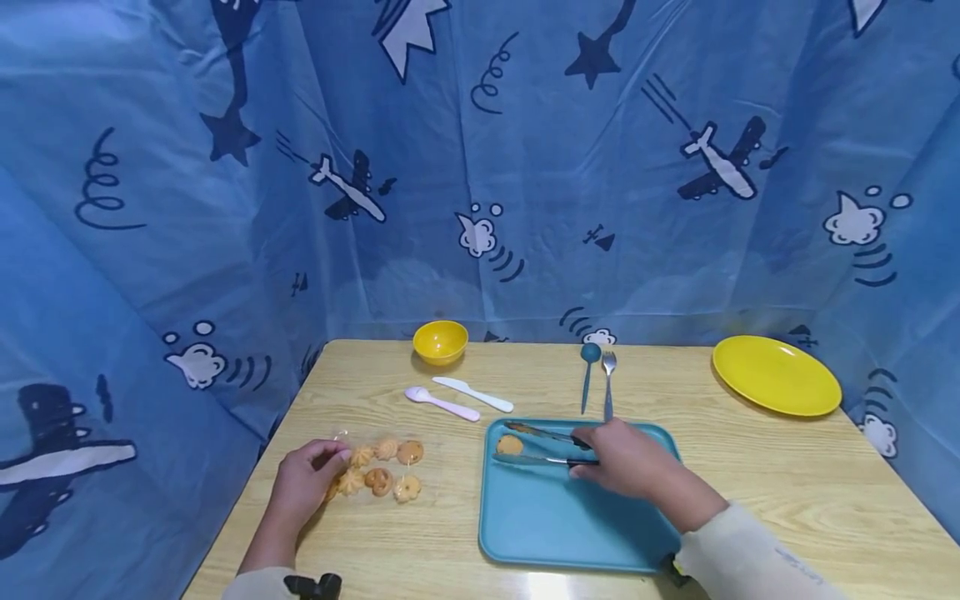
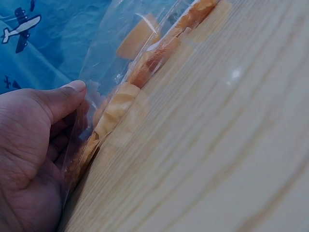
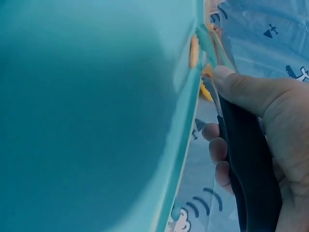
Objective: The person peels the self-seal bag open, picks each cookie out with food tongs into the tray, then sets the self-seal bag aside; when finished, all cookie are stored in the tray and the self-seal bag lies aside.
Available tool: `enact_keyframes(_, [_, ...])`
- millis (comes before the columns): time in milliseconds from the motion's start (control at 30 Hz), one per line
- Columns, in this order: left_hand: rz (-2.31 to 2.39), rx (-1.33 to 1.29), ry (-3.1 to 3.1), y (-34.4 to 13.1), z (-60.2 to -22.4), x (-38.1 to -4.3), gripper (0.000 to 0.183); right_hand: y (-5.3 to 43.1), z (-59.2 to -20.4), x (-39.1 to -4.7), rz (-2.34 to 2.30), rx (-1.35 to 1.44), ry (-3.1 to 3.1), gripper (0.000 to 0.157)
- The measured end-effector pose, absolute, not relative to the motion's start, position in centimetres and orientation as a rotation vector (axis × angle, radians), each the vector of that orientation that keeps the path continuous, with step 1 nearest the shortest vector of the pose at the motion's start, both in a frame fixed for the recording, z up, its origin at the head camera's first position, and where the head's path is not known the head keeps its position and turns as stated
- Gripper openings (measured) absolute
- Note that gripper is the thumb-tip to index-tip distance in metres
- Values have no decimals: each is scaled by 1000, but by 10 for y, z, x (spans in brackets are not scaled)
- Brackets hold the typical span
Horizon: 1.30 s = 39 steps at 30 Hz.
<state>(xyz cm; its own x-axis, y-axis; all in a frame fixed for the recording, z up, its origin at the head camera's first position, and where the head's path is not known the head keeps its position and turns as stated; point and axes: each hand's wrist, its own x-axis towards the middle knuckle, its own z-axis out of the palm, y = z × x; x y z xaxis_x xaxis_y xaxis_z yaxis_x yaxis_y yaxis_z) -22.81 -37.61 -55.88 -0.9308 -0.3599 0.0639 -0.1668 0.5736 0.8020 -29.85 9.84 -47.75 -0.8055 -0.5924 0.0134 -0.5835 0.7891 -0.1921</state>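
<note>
My left hand (image 1: 306, 479) pinches the near-left edge of a clear plastic pack of cookies (image 1: 378, 480) lying on the table. Thumb and fingers hold its film in the left wrist view, where several cookies (image 2: 116, 108) show inside. With my right hand (image 1: 626, 458) I grip the black handles of a pair of tongs (image 1: 551, 461) over the teal tray (image 1: 577, 533). The tongs' tips stand apart, one on each side of a round cookie (image 1: 510, 445) in the tray's far-left corner. Whether the tips touch that cookie I cannot tell.
Behind the pack lie a lilac spoon (image 1: 442, 403) and a white knife (image 1: 474, 393), with a yellow bowl (image 1: 440, 342) farther back. A teal spoon (image 1: 589, 375) and a fork (image 1: 609, 383) lie beyond the tray. A yellow plate (image 1: 776, 375) sits at the far right, before a blue curtain (image 1: 525, 167).
</note>
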Motion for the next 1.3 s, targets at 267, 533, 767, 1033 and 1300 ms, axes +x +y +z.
enact_keyframes(267, [-1301, 439, -2578, -377, -557, -229, 24, 57, -465, -294, -338, -1159, 2835, 33])
enact_keyframes(533, [-1311, 391, -2580, -378, -559, -230, 25, -3, -469, -292, -232, -1258, 2875, 20])
enact_keyframes(767, [-1290, 379, -2590, -377, -559, -228, 25, -29, -475, -296, -226, -1167, 2860, 26])
enact_keyframes(1033, [-1290, 380, -2580, -377, -557, -227, 26, -39, -482, -300, -269, -1143, 2811, 25])
enact_keyframes(1300, [-1272, 398, -2564, -378, -557, -228, 26, -38, -481, -300, -264, -1150, 2819, 23])
